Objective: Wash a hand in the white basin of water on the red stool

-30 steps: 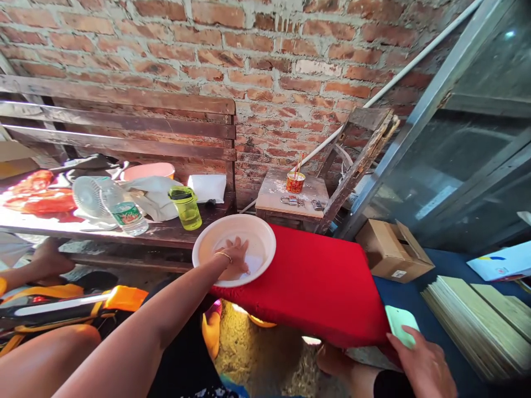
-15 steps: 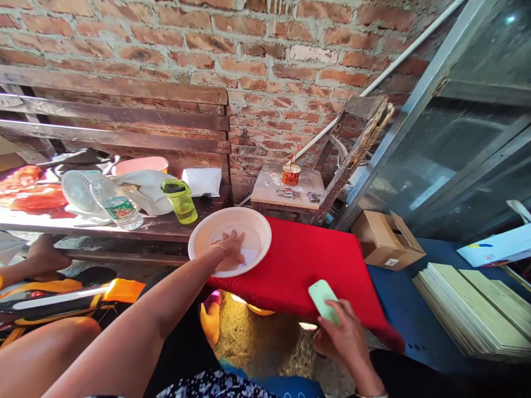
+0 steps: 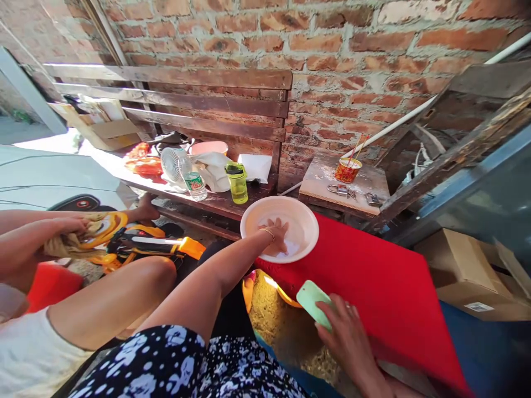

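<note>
My left hand (image 3: pixel 276 237) rests flat inside a white plastic bowl (image 3: pixel 305 218) with its fingers spread, a thin bracelet on the wrist. The bowl sits on the near left corner of a red cloth-covered surface (image 3: pixel 373 282). My right hand (image 3: pixel 346 334) holds a pale green phone (image 3: pixel 312 301) at the front edge of that red surface.
A wooden bench (image 3: pixel 215 202) at the brick wall carries a small fan (image 3: pixel 171 165), water bottle (image 3: pixel 193 180), green cup (image 3: pixel 238 183) and pink basin (image 3: pixel 208 148). A small wooden stand (image 3: pixel 319 188) holds an incense tin (image 3: pixel 347 169) and padlocks. Another person's hands (image 3: pixel 68 226) are at left. Cardboard box (image 3: pixel 464 276) at right.
The view has swung left and closer. My right hand moved left with the phone from the red surface's right corner to its front edge. My left hand stayed in the bowl.
</note>
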`<state>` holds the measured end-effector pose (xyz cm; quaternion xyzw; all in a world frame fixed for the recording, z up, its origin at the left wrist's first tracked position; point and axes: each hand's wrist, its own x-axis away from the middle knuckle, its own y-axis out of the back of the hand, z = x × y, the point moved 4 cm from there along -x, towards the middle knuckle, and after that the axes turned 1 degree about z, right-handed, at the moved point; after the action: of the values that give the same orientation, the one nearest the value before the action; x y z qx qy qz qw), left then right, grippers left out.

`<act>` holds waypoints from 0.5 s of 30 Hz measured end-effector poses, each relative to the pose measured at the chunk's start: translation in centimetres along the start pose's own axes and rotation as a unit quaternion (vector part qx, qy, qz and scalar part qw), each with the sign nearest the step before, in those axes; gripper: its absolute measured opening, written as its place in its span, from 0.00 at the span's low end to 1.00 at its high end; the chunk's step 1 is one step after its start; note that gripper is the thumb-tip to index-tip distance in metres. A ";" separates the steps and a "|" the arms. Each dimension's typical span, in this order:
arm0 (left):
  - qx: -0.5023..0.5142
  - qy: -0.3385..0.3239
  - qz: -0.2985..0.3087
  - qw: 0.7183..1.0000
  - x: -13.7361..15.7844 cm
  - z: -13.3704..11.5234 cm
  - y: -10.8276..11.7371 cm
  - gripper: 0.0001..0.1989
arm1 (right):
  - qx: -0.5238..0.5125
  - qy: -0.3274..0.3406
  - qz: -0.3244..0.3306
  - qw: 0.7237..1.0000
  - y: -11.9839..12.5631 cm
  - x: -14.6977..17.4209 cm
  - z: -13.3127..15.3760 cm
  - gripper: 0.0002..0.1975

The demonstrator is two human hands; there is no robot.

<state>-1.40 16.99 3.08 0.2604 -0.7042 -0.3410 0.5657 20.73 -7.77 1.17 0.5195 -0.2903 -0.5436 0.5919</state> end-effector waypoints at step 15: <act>0.005 -0.009 -0.004 1.000 0.3 -0.2 0.1 0.77 | 0.217 0.281 -0.028 0.934 -1.4 6.0 -7.5 0.25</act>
<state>-1.27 16.76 3.37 0.2630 -0.7098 -0.3423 0.5566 28.50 -10.99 -3.64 0.7748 -0.2081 -0.3153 0.5069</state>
